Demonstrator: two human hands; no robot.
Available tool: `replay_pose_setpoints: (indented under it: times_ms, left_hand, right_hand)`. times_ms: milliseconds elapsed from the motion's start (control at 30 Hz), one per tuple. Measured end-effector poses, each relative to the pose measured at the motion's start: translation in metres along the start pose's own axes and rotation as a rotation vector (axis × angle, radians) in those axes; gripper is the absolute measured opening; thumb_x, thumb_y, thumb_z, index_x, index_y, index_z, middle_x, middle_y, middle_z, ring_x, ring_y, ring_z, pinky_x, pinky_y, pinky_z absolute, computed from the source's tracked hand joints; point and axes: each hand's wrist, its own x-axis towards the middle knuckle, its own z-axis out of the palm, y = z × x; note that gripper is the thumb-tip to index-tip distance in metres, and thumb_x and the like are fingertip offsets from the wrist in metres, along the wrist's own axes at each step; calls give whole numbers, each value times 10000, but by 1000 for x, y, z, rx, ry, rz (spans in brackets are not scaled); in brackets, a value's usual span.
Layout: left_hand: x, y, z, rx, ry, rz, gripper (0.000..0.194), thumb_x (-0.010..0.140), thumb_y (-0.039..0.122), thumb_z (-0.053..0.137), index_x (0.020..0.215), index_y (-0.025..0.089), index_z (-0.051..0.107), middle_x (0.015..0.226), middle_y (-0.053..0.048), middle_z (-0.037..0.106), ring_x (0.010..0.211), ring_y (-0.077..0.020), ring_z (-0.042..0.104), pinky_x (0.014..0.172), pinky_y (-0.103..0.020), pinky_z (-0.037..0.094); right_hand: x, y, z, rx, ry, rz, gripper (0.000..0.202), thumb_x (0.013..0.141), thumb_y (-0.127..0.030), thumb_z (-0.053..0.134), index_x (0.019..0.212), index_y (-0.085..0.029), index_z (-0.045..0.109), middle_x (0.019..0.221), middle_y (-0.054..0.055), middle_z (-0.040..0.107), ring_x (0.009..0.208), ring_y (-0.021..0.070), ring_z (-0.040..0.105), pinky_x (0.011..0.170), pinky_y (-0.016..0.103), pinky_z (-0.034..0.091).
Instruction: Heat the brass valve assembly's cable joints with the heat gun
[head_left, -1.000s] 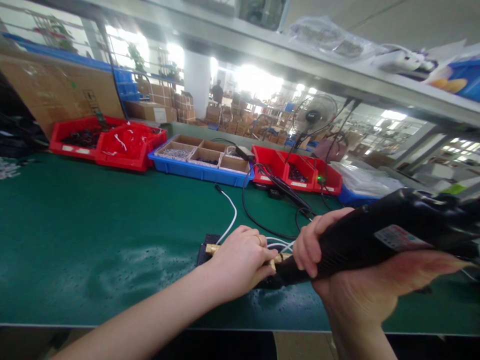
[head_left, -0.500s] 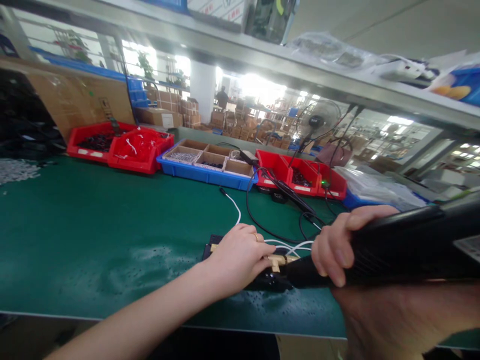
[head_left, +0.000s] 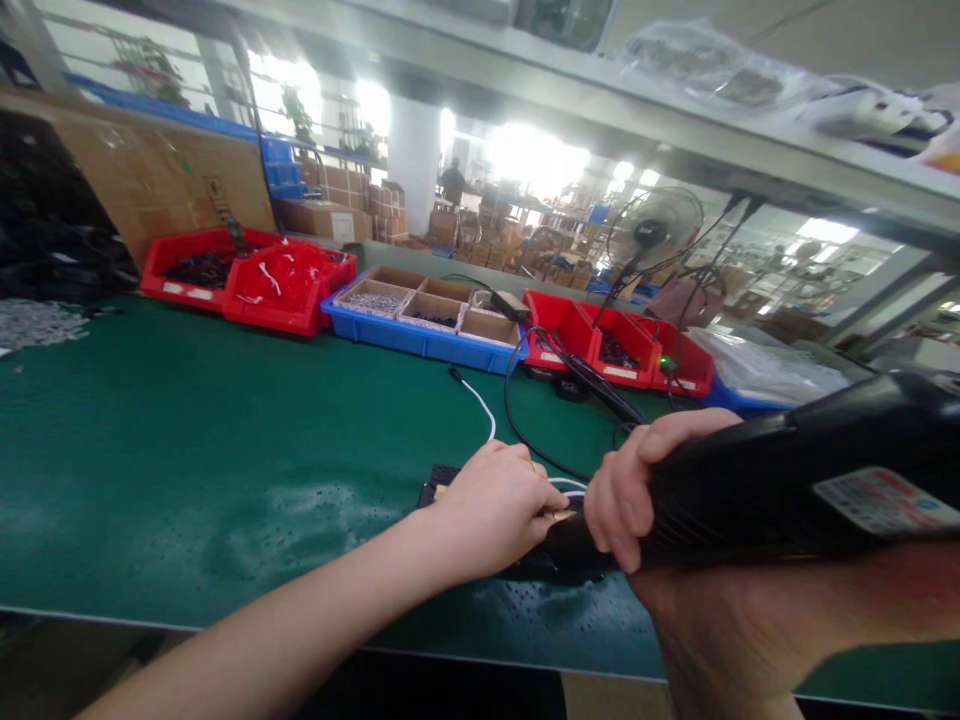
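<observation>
My right hand is wrapped round a long black tool, which bears a white and red label. The tool's narrow front end reaches over a black part lying on the green mat. On that part my left hand pinches a small brass-coloured piece beside the tool's front end. Its fingertips partly hide the piece. White cables come out behind the black part, one ending in a dark plug on the mat.
Red bins stand at the back left, a blue divided tray in the middle, more red bins to its right. A black cable loops across the mat. A shelf crosses overhead; a fan stands behind.
The black tool and my right hand have moved left, closer to my left hand, and the tool now covers more of the brass-coloured piece. The camera view has shifted slightly.
</observation>
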Motion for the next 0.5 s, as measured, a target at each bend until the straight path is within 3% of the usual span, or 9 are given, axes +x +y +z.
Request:
replay_pose_setpoints:
  times_ms: [233, 500]
  left_hand:
    - [3, -3, -2, -38, -12, -2, 189, 926, 287, 657, 781, 242, 769, 755, -30, 707, 837, -238, 595, 751, -348, 422]
    - [3, -3, -3, -120, -7, 30, 199, 866, 117, 666, 703, 198, 748, 777, -35, 723, 883, -226, 624, 803, -335, 450]
  right_hand:
    - [0, 4, -8, 81, -133, 14, 675, 769, -826, 572, 848, -169, 705, 508, -1, 573, 333, 144, 464, 328, 266, 403]
    - [2, 3, 3, 39, -67, 37, 698, 711, -856, 600, 656, -164, 677, 409, 9, 535, 291, 149, 457, 324, 254, 379]
